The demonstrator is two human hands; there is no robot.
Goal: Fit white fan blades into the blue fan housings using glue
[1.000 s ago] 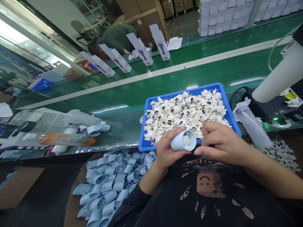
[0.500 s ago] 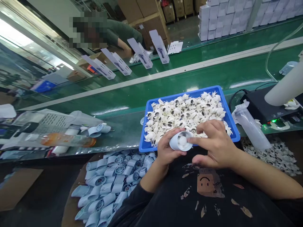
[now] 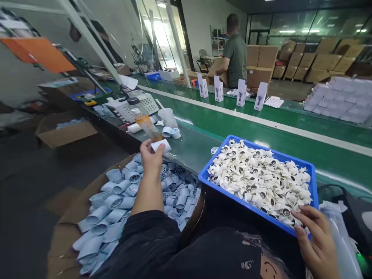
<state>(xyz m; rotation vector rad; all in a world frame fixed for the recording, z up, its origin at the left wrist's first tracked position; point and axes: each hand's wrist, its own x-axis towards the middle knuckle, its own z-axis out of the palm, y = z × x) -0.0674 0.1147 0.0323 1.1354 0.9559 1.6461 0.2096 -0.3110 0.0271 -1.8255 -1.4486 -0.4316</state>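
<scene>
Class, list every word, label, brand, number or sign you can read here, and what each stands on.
Nothing is legible.
Upright white boxes: printing, too small.
Bottle: faint markings, blurred.
Pale sheet: dark rows, too blurred to tell.
Black shirt: printed picture, no readable words.

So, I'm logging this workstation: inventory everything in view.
tray: one, blue, centre right
fan pieces: many, white, in tray
carton: one, brown, lower left
tubes: many, light blue, in carton
held tube: one, pale, above carton
bottle: one, orange, left of tray
belt: one, green, beyond tray
standing boxes: four, white, belt's far side
stacked boxes: uncountable, white, far right
rear boxes: several, brown, background
co-workers: at least one, green-shirted, behind belt
left hand: one, bare, around held tube
right hand: one, bare, at tray
</scene>
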